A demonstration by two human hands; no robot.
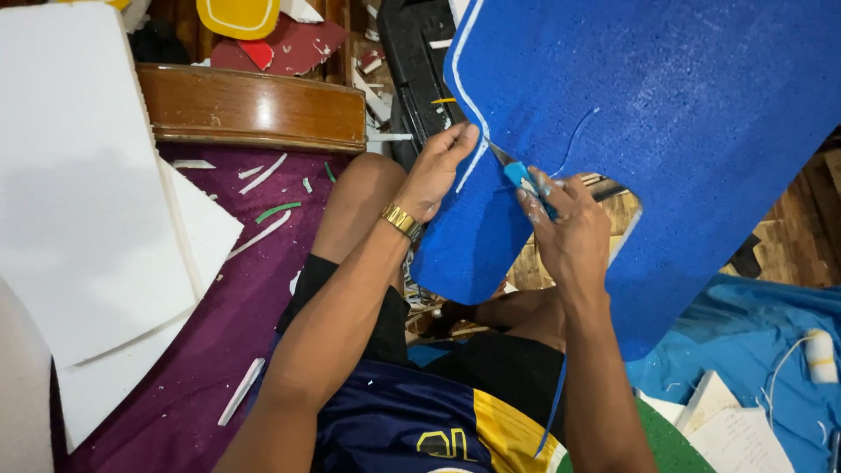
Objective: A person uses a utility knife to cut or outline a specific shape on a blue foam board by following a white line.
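Cutting blue foam [666,96]
Right hand [574,232] grips the knife [523,178], cut partway along; left hand [435,171] lies flat, steadying the sheet.

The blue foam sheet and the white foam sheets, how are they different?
The blue foam sheet is held up and steadied by the left hand while the right hand holds a small cutter against it; the white foam sheets lie flat and untouched. Blue has a curved cut edge; white has straight edges. Both are foam.
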